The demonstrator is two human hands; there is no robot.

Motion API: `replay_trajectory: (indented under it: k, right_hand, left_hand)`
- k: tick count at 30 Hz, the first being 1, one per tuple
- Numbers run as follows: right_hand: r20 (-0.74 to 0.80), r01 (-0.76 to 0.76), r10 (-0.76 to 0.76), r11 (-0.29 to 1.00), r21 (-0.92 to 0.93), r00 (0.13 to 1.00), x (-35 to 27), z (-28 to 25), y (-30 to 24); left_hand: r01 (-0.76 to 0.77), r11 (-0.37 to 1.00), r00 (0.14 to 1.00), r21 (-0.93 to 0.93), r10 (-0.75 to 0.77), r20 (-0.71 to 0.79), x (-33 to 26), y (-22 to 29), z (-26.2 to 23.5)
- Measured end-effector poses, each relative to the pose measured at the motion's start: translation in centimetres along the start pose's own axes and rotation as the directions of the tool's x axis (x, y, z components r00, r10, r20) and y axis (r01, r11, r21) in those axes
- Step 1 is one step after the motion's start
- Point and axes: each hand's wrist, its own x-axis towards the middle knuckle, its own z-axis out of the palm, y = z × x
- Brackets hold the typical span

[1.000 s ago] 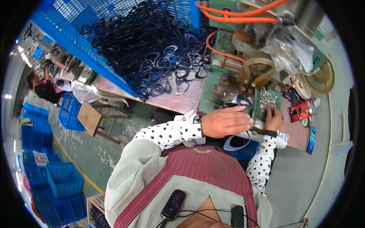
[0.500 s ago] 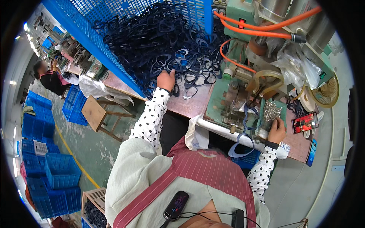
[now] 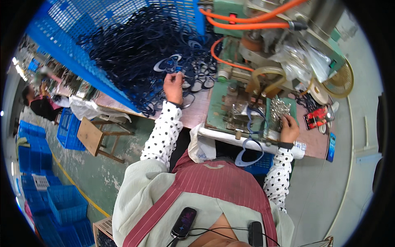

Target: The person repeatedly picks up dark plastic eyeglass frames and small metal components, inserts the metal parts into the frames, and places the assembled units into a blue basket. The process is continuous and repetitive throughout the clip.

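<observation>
My left hand (image 3: 173, 88) is closed, thumb and fingertips pinched on a dark blue looped piece (image 3: 157, 66) shaped like a goggle frame. It is over the near edge of a heap of similar dark pieces (image 3: 127, 53), which spills from a blue basket. My right hand (image 3: 289, 130) is closed at the near right edge of a green tray of small metal parts (image 3: 279, 108); what its fingertips hold is too small to make out. Between the hands, another blue looped piece (image 3: 250, 155) hangs from the front of a green bench press (image 3: 234, 103).
The slatted blue basket (image 3: 82, 61) stands at the far left of the bench. Orange hoses (image 3: 255, 25) cross above the press. A phone (image 3: 319, 117) and a fan (image 3: 339, 78) are at right. A wooden stool (image 3: 91, 136) and stacked blue crates (image 3: 68, 203) stand on the left floor.
My left hand has lifted a looped piece from the edge of the heap. My right hand stays by the metal parts, its fingers drawn closer together. The whole view has shifted slightly.
</observation>
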Motion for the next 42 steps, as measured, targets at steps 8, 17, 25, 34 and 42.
replay_trajectory:
  k: [8,17,25,34,42]
  right_hand:
    - [0.330,-0.142,-0.056,0.827,0.545,0.942,-0.7,-1.3,-12.8]
    - [0.403,-0.191,-0.001,0.881,0.434,0.915,-1.0,0.4,-16.7]
    - [0.373,-0.256,0.035,0.784,0.565,0.927,-1.3,1.3,-16.4]
    - [-0.089,0.002,-0.022,0.976,-0.219,0.996,1.2,-1.1,-1.6]
    - [0.188,0.178,-0.093,0.841,-0.511,0.978,-0.8,-1.6,-1.2]
  left_hand:
    - [0.470,0.807,0.830,-0.356,-0.268,0.490,-0.9,6.8,1.6]
    - [-0.056,0.974,0.976,-0.221,0.100,0.192,-8.2,11.3,5.6]
    - [-0.871,0.285,-0.087,-0.400,0.712,0.696,-15.5,11.9,7.1]
    - [-0.826,0.382,-0.106,-0.415,0.617,0.780,-17.1,10.0,9.2]
    - [-0.819,0.405,-0.083,-0.406,0.616,0.783,-17.0,9.8,9.0]
